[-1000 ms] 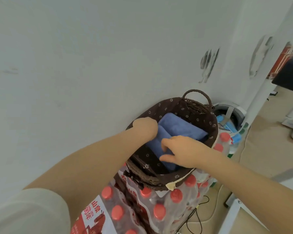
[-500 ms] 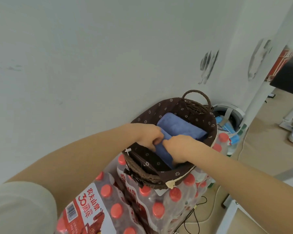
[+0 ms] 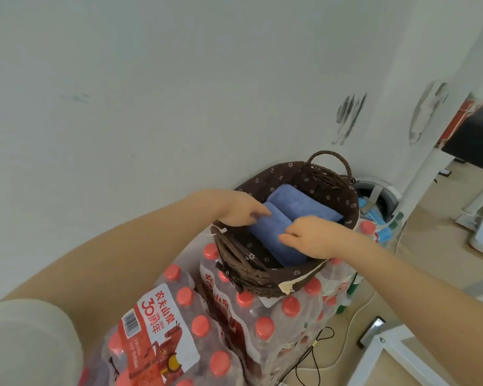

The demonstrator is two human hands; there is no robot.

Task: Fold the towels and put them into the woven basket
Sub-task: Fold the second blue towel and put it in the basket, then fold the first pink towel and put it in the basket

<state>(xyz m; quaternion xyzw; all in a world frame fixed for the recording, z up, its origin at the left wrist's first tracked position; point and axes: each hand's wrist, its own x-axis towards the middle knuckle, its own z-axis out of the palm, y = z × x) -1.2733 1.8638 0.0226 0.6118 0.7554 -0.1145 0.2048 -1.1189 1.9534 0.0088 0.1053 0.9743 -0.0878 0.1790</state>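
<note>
Both hands inside basket: left hand and right hand, fingers loosely extended, resting on folded blue towel.

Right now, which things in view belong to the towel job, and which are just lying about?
Part of the job:
- two folded blue towels, in the basket
- woven basket with brown flowered lining
- left hand and right hand, both touching the nearer towel

Just lying about:
- shrink-wrapped packs of red-capped water bottles, under the basket
- black cable on the floor
- white frame
</note>
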